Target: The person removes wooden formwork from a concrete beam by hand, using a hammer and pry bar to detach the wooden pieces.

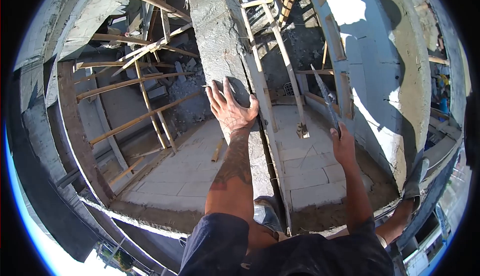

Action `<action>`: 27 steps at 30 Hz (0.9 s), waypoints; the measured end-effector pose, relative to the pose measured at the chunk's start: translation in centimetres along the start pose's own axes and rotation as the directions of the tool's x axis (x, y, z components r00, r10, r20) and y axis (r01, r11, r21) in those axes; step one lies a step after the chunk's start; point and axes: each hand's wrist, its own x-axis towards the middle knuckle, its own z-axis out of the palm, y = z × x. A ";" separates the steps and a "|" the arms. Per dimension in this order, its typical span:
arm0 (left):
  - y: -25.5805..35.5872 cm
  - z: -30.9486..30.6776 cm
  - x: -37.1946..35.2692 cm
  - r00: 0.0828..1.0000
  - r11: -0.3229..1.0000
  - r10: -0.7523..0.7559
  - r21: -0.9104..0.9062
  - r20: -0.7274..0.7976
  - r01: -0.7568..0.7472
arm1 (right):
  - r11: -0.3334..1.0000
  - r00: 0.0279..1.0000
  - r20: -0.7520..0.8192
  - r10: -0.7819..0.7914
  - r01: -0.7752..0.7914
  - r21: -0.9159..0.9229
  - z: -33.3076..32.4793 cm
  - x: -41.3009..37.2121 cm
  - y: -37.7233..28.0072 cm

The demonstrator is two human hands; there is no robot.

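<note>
My left hand (233, 107) lies with its fingers spread on top of a rough grey concrete beam (217, 41) that runs away from me through the middle of the view. To the right, my right hand (343, 143) is wrapped round the handle of a long, thin, pointed tool (326, 95), whose blade points up and away. It hangs in the air, apart from the beam. A narrow dark gap runs along the beam's right side, next to a long board (270, 151).
Bamboo poles (145, 78) cross the space below on the left, and more poles (280, 41) stand on the right. White block walls (175, 176) lie below both sides. A pale wall (375, 76) with shadows rises at the right. My foot (267, 216) is near the beam.
</note>
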 end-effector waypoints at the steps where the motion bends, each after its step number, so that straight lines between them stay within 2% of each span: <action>1: 0.2 0.1 0.0 1.000 1.000 -0.013 -0.006 0.005 0.013 | 0.999 0.997 0.070 0.030 -0.028 -0.038 -1.0 -0.2 -1.3; 2: 0.3 0.2 0.0 1.000 1.000 -0.024 -0.012 0.009 0.024 | 0.995 0.989 0.135 0.063 -0.053 -0.079 -1.7 -0.2 -2.6; 3: 0.5 0.1 0.1 0.998 0.998 -0.056 0.002 0.039 0.056 | 0.996 0.991 0.134 0.023 -0.011 -0.091 -2.3 0.1 -3.9; 5: 0.7 0.6 0.1 0.998 0.998 -0.058 -0.039 0.002 0.058 | 0.960 0.959 0.281 -0.048 0.121 -0.251 -3.4 0.4 -6.4; 6: 0.8 0.6 0.2 0.998 0.997 -0.060 -0.054 -0.001 0.060 | 0.953 0.955 0.286 -0.076 0.154 -0.262 -3.9 0.5 -8.3; 8: 1.1 0.6 0.3 0.997 0.994 -0.073 -0.084 -0.018 0.071 | 0.982 0.899 0.426 -0.101 0.158 -0.101 -4.6 1.1 -11.9; 10: 1.2 0.7 0.4 0.997 0.993 -0.070 -0.094 -0.023 0.067 | 0.972 0.875 0.465 -0.134 0.207 -0.110 -4.8 2.0 -13.0; 12: 1.2 0.7 0.5 0.996 0.989 -0.089 -0.119 -0.025 0.086 | 0.836 0.761 0.512 -0.399 0.531 -0.138 -4.9 3.3 -13.9; 13: 1.2 0.8 0.5 0.996 0.989 -0.086 -0.124 -0.016 0.083 | 0.785 0.755 0.535 -0.378 0.568 -0.247 -4.8 3.7 -14.8; 14: 1.2 0.8 0.5 0.997 0.989 -0.078 -0.126 -0.005 0.077 | 0.778 0.755 0.532 -0.383 0.575 -0.255 -5.0 4.0 -15.3; 17: 1.4 1.0 0.5 0.996 0.988 -0.090 -0.131 -0.010 0.088 | 0.845 0.756 0.627 -0.188 0.450 -0.289 -5.6 4.4 -17.3; 21: 1.3 0.9 0.4 0.996 0.984 -0.084 -0.159 0.003 0.084 | 0.835 0.778 0.600 -0.186 0.447 -0.320 -6.3 4.3 -17.8; 23: 1.3 0.9 0.4 0.996 0.985 -0.088 -0.148 0.013 0.089 | 0.672 0.699 0.573 -0.427 0.670 -0.316 -5.9 5.1 -17.4; 24: 1.1 0.9 0.4 0.996 0.985 -0.090 -0.147 0.010 0.090 | 0.670 0.697 0.573 -0.431 0.673 -0.315 -5.7 5.1 -18.5; 26: 1.3 1.0 0.4 0.996 0.982 -0.088 -0.170 -0.007 0.086 | 0.622 0.753 0.643 -0.140 0.572 -0.534 -5.6 5.2 -22.0; 27: 1.3 1.0 0.4 0.997 0.982 -0.083 -0.173 -0.005 0.081 | 0.625 0.756 0.639 -0.138 0.567 -0.537 -5.8 5.3 -23.1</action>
